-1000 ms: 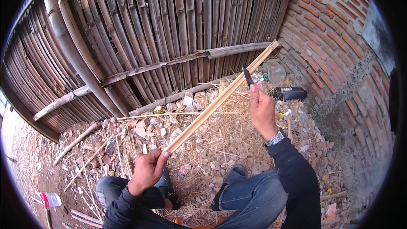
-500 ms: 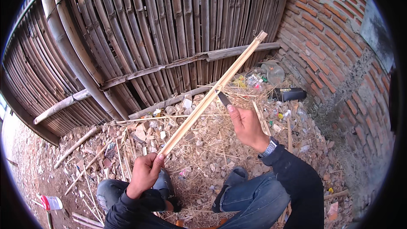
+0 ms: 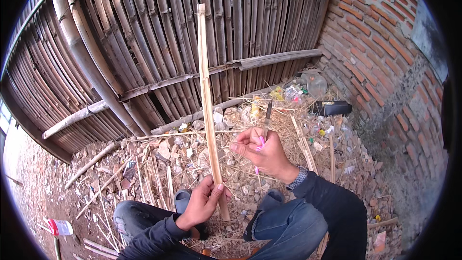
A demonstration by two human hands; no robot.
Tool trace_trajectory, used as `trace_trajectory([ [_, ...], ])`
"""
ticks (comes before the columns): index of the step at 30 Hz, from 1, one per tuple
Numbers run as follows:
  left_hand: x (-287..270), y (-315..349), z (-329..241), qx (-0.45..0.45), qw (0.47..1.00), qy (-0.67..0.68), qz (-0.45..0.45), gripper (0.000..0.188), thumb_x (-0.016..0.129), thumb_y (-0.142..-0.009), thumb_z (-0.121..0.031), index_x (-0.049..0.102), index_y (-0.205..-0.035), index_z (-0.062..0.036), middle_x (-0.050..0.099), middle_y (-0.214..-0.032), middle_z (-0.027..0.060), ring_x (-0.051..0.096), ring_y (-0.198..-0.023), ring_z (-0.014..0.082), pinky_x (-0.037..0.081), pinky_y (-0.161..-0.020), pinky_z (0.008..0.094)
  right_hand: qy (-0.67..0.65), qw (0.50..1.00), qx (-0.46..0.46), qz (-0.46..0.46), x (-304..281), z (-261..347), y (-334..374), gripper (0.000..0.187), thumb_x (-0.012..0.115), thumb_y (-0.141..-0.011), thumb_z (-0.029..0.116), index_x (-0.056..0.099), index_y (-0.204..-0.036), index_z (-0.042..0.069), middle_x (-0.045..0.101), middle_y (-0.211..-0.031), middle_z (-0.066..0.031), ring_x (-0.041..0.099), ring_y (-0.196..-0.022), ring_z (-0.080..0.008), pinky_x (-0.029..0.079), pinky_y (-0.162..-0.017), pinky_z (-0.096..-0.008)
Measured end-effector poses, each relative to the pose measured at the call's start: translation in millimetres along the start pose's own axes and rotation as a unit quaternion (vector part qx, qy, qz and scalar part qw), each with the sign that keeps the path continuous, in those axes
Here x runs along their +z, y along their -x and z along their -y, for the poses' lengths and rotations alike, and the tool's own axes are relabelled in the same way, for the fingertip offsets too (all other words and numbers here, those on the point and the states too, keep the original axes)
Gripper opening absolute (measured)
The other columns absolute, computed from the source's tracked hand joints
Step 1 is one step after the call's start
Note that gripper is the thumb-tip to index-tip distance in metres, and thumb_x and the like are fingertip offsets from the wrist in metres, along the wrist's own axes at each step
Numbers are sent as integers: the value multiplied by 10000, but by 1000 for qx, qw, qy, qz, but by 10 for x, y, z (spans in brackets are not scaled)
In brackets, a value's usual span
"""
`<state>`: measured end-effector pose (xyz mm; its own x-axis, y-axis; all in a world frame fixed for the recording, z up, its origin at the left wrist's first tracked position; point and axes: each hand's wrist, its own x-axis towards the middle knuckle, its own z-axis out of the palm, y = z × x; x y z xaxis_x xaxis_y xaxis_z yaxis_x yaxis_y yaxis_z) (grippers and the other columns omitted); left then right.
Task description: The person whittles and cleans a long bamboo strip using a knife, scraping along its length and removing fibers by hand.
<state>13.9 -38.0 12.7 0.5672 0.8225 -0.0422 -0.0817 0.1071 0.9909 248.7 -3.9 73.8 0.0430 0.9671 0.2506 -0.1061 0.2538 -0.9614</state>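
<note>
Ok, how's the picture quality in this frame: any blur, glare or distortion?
Head view: even daylight, no glare; fisheye bends the bamboo wall and brick wall toward the dark rim; bamboo strip, left hand and right hand look sharp.

light: plain soft daylight, pretty even, brightest at the left edge
shadows: weak, nothing hard
glare: none really
focus: sharp mid-frame, softer toward the rim
distortion: heavy fisheye, bamboo wall bows, black corners

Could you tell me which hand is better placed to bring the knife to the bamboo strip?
Right: the right hand holds the knife beside the strip; the left hand grips its lower end.
</note>
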Motion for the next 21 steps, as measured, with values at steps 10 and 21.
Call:
trace_trajectory([
  [10,45,-74,237,-12,983,-178,-39,240,664,-1063,-191,683,-990,37,773,-845,138,744,-736,135,559,-606,296,123,991,44,35,47,-23,-10,568,789,-904,-36,291,-676,116,760,-986,-176,753,-984,-167,620,-749,-289],
  [21,-330,-248,-317,354,769,-472,-246,632,824,-889,-217,562,-1429,-19,585,-1435,264,599,-1300,394,495,-1072,465,361,931,-31,31,-364,-53,-106,229,754,-823,27,569,-692,-4,552,-595,-151,604,-562,-258,468,-596,-417],
])
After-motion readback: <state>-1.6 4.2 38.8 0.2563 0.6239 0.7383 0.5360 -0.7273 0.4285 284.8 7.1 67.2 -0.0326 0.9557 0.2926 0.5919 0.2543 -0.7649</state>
